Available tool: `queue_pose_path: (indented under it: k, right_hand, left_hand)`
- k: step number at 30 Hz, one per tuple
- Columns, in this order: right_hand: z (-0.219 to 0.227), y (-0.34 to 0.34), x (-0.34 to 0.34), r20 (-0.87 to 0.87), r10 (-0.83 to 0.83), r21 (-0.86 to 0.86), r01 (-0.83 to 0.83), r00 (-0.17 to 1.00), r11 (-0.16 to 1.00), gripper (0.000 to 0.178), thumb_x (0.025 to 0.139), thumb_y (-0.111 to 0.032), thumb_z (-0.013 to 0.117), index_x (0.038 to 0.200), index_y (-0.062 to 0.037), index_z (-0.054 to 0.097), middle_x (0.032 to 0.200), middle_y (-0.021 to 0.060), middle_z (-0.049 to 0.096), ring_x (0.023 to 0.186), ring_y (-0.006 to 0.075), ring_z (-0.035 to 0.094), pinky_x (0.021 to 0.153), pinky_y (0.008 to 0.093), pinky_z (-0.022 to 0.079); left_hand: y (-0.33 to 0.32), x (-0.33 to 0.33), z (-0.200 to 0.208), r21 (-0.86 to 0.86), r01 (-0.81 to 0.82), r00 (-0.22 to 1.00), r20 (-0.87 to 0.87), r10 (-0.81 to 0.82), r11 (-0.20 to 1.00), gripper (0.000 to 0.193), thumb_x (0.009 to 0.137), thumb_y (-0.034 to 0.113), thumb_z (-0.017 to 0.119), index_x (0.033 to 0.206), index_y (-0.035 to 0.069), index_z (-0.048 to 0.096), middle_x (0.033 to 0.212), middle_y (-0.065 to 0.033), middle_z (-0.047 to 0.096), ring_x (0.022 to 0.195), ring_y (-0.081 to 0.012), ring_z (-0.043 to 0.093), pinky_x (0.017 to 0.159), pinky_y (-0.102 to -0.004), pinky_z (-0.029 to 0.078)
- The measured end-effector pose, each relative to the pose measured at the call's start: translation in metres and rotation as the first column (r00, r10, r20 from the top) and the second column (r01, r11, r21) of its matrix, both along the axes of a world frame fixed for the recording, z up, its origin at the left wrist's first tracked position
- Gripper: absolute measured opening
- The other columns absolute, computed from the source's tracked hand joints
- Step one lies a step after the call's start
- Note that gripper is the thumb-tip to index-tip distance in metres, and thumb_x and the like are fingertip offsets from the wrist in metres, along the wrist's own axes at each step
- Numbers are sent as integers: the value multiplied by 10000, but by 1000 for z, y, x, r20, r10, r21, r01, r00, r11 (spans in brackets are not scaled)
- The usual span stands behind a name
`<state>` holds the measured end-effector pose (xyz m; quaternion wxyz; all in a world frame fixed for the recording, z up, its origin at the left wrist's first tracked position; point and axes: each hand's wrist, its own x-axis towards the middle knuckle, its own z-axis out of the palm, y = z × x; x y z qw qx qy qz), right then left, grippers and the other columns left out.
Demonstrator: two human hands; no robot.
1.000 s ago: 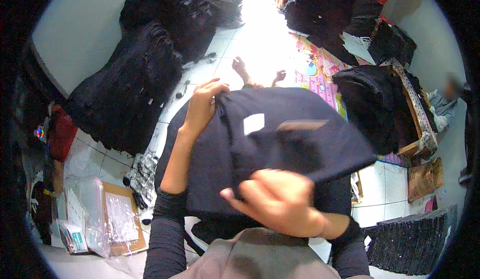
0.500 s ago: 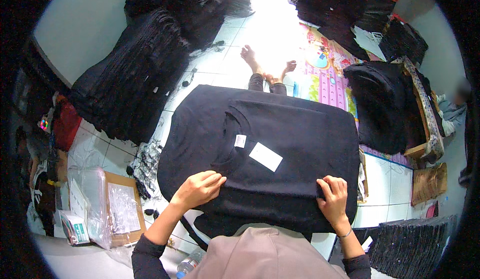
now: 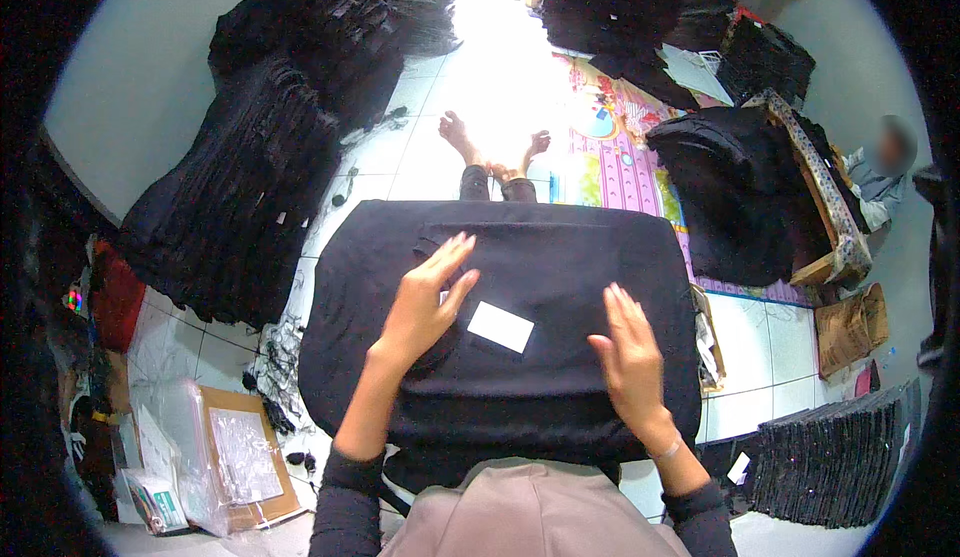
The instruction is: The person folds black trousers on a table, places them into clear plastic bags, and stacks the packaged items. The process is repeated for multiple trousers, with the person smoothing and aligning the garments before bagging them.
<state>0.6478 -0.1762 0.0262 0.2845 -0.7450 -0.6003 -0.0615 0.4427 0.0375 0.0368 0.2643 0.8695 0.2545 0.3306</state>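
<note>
A folded black T-shirt (image 3: 560, 277) lies on a broad padded surface covered in black cloth (image 3: 345, 257) in front of me. On the shirt rests a blank-looking white card (image 3: 501, 327). My left hand (image 3: 422, 302) is over the shirt's neckline with its fingers stretched out, hiding most of the collar and its label. Across the card, my right hand (image 3: 630, 357) is over the right part of the shirt, fingers straight and thumb apart. Neither hand holds anything. Whether they touch the fabric I cannot tell.
Large piles of black garments (image 3: 220, 187) stand on the left. Clear plastic bags with cardboard (image 3: 235, 457) sit at lower left. Folded black packs (image 3: 830, 457) are stacked at lower right. Beyond the patterned mat (image 3: 620, 172), a person (image 3: 880, 187) sits by a wooden-edged frame (image 3: 820, 187).
Both hands have let go of the shirt's near edge and moved forward over it, fingers now straight. The view has shifted a little.
</note>
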Motion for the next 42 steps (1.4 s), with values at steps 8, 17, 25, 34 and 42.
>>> queue_pose_path:
  k: [8,17,25,34,42]
  right_hand:
    - [-20,114,75,178,-85,136,61,980,989,276,891,-332,615,978,-73,653,864,134,609,846,302,586,730,397,488]
    - [-16,165,131,-141,250,-18,-255,958,967,203,920,-233,613,842,-46,597,694,146,600,690,328,592,721,419,438]
    - [-54,145,49,236,55,-95,-33,970,995,550,898,-383,597,1339,-68,499,1232,107,585,1184,270,522,1082,492,289]
    - [-44,88,38,269,-66,-168,114,961,979,486,924,-317,566,1270,23,530,1271,169,572,1206,305,509,1053,488,344]
    - [-24,83,-54,-2,341,-184,-336,940,924,255,866,-242,643,936,-1,600,863,153,636,863,313,628,743,397,526]
  left_hand:
    - [40,73,-88,261,-383,771,-438,462,886,689,981,392,397,1400,-147,307,1469,-315,314,1410,-395,257,1175,-462,142]
    - [37,74,-93,248,-413,773,-413,482,876,702,982,407,407,1394,-153,311,1473,-333,289,1414,-411,240,1175,-465,144]
    - [36,73,-93,251,-417,749,-449,487,874,709,975,427,421,1411,-123,316,1494,-298,285,1425,-380,234,1175,-488,100]
    - [17,-19,-52,-37,-562,826,-74,558,827,347,922,323,610,987,-15,654,1057,-209,632,1026,-359,580,910,-434,438]
    - [-78,-91,-27,-432,-349,926,-296,234,832,927,676,220,844,1431,76,326,1085,-230,590,1110,-387,559,966,-416,444]
